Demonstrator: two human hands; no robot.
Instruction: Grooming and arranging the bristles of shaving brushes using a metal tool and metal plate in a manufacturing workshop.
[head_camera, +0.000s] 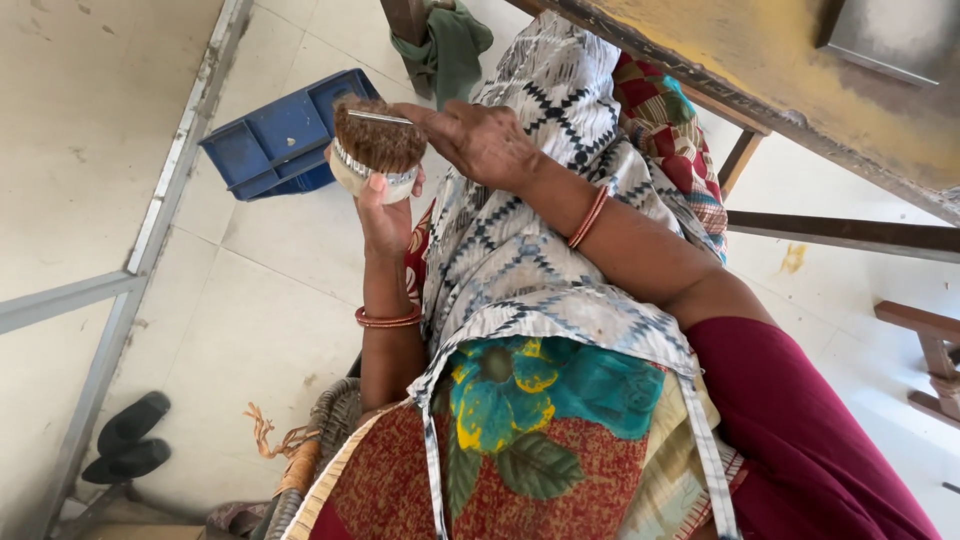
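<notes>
The left hand (385, 215) is holding up a round brush with a dense brown bristle head and a shiny metal band (377, 150), fingers curled around its pale base from below, thumb lying against the band. The right hand (480, 140) is reaching across from the other side, its grip pinching a thin metal comb-like tool (380, 117) that is lying across the top of the bristles. The brush is sitting in the air above the pale tiled floor (270, 300), in front of the lap covered by a patterned cloth (520, 270). A blue plastic tray (275, 140) is resting on the floor just beyond it.

The hold on the brush looks light and low; a hard pull of the tool through the bristles could probably twist the brush out of the fingers, or tear bristles loose.
</notes>
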